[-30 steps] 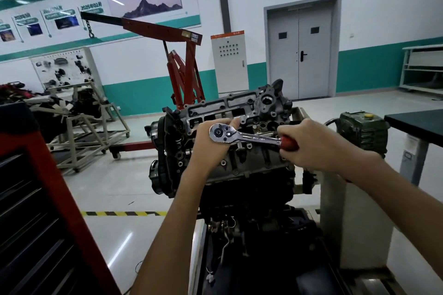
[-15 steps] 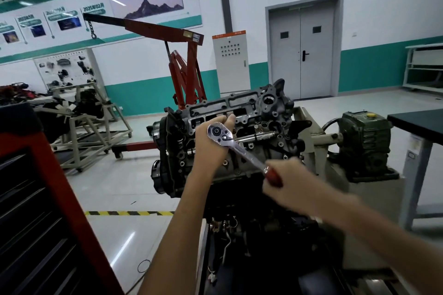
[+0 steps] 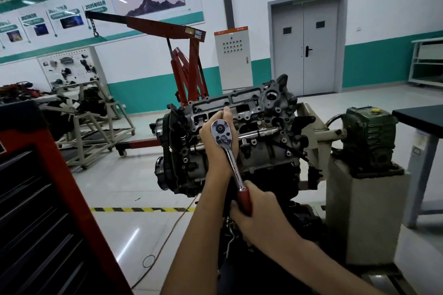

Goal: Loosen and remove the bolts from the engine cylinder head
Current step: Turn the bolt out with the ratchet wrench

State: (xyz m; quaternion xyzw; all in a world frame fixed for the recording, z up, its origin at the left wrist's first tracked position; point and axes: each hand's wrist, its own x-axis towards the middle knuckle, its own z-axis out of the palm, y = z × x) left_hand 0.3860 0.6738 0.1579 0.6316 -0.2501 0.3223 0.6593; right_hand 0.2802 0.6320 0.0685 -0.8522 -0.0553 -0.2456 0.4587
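The engine stands before me on its stand; the crane is behind it, the tool cabinet at my left, the gearbox at right.

An automotive training workshop: red engine hoist, engine on stand, wall displays

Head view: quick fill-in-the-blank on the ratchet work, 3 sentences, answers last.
1. The right hand grips the ratchet's ____ handle.
2. The left hand steadies the ratchet's ____ against the engine.
3. A yellow-and-____ striped line marks the floor.

Answers: red; head; black
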